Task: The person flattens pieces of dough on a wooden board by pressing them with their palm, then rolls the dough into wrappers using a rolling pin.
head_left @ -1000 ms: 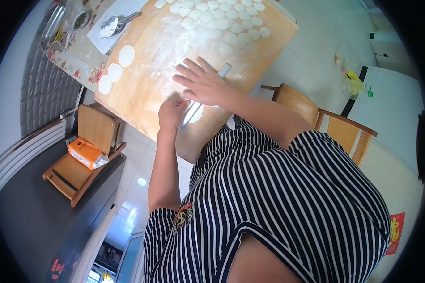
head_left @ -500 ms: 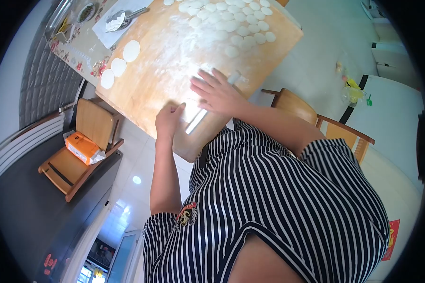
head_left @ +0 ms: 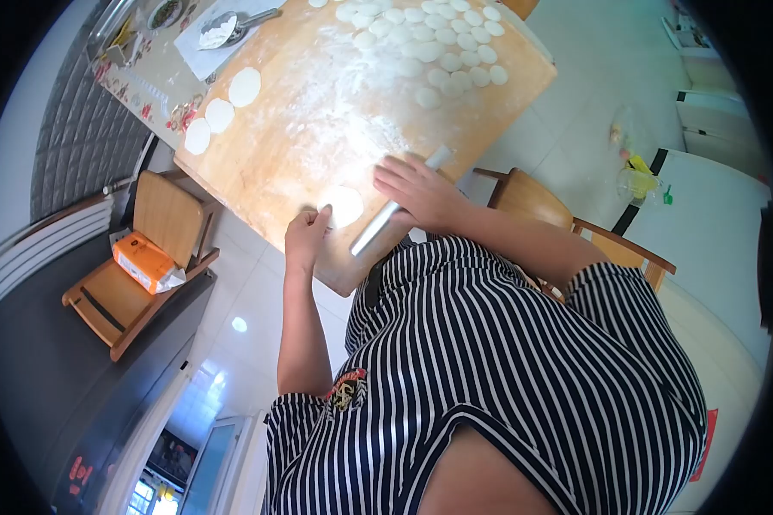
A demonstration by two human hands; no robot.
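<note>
A round, flat dough wrapper (head_left: 345, 208) lies on the floured wooden board (head_left: 258, 184) near its front corner. My left hand (head_left: 306, 238) is closed, pinching the wrapper's left edge between thumb and fingers. Right of the wrapper, a pale rolling pin (head_left: 374, 230) lies slantwise. My right hand (head_left: 421, 190) lies over the pin's middle, fingers together and curved across it; both pin ends stick out. Three larger rolled wrappers (head_left: 220, 116) lie along the board's left edge. Toward the far right sit several small dough discs (head_left: 445, 36) in a cluster.
Loose flour (head_left: 343, 94) whitens the board's middle. Beyond its left edge, a bowl of flour (head_left: 218, 33) stands on a white sheet on the patterned tablecloth (head_left: 159, 94). An orange package (head_left: 149, 260) rests on a wooden chair (head_left: 167, 206) at left; another chair (head_left: 528, 199) stands right.
My right hand and the rolling pin have moved right and slightly down, off the wrapper, which now shows. The right fingers have drawn closer together. My left hand stays at the wrapper's edge.
</note>
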